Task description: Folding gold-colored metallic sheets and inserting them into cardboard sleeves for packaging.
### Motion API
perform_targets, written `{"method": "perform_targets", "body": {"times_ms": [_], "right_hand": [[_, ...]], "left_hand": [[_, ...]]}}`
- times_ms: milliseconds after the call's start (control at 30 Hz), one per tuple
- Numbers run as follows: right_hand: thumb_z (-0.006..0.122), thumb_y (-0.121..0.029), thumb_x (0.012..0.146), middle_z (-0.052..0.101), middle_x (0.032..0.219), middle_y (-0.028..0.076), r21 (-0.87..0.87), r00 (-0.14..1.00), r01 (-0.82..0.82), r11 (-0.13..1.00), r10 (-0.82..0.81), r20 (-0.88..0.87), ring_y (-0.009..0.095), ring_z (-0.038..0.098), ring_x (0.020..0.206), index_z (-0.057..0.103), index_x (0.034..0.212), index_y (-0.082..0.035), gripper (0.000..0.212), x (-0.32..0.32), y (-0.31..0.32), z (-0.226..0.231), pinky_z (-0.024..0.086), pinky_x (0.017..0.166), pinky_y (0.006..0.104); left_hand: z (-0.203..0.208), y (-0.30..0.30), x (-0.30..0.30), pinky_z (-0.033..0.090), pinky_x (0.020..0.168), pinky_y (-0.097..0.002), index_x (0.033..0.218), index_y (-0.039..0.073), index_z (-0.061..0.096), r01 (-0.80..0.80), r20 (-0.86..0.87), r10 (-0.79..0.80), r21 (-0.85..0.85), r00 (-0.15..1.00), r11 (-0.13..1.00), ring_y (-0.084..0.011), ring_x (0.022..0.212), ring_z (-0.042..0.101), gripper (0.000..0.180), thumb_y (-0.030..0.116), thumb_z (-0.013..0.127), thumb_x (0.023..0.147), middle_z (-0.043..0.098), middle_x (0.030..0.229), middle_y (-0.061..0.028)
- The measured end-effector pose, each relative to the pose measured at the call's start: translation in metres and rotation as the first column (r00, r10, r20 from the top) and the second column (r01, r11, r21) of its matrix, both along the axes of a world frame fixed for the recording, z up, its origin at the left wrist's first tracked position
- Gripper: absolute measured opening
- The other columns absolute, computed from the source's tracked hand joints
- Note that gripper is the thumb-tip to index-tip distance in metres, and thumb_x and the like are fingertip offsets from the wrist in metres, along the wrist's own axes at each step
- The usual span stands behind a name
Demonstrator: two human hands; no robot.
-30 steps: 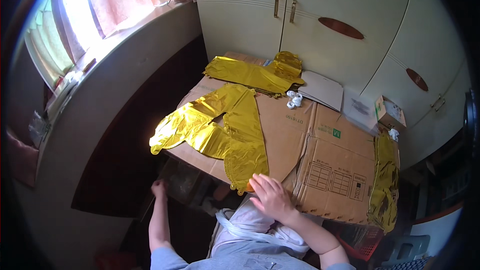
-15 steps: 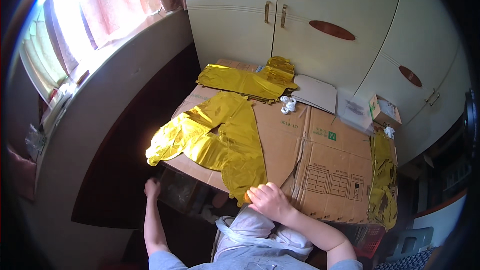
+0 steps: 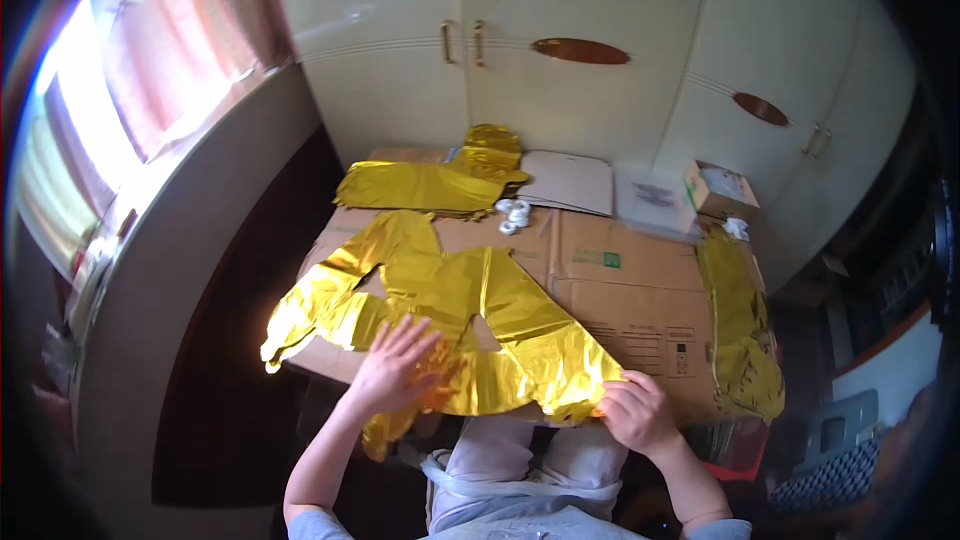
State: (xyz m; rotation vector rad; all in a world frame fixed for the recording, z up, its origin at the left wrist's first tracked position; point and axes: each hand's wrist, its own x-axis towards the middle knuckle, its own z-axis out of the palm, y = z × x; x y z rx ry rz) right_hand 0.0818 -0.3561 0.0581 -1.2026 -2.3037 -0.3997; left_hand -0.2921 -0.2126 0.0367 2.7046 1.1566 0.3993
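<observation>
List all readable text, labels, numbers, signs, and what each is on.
I don't transcribe print, only locate it:
Cardboard: green square mark, fainter green print alongside.
Cardboard, nearer: dark grids and lines, too small to read.
Pale sheet: dark print, blurred.
Gold foil: none visible.

Beyond the grip stand cream cabinets (image 3: 570, 0); far left of it, pink curtains (image 3: 165, 65); right, a grey plastic seat (image 3: 858, 420).
</observation>
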Motion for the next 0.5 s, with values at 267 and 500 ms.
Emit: {"method": "perform_targets", "body": {"times_ms": [267, 500], "right_hand": [[0.073, -0.018, 0.081, 0.066, 0.088, 0.006, -0.137, 0.913, 0.395, 0.909, -0.405, -0.051, 0.023, 0.066, 0.085, 0.06, 0.08, -0.009, 0.015, 0.095, -0.07, -0.047, 0.049, 0.093, 0.0415], [0.076, -0.026, 0.077, 0.068, 0.086, 0.005, -0.234, 0.9, 0.396, 0.888, -0.426, -0.096, 0.022, 0.066, 0.086, 0.062, 0.082, -0.011, 0.022, 0.123, -0.088, -0.061, 0.047, 0.094, 0.0436]], "left_hand": [[-0.036, 0.029, 0.128, 0.019, 0.116, -0.0589, 0.15, 0.017, 0.035, 0.365, -0.261, -0.363, -0.044, 0.894, 0.93, -0.0345, 0.144, 0.029, 0.074, 0.062, 0.047, 0.092, 0.039, 0.152, -0.0103], [-0.047, 0.067, 0.202, 0.015, 0.118, -0.0558, 0.153, 0.013, 0.028, 0.456, -0.193, -0.456, -0.047, 0.869, 0.889, -0.0344, 0.146, 0.023, 0.081, 0.066, 0.041, 0.093, 0.03, 0.157, -0.01]]}}
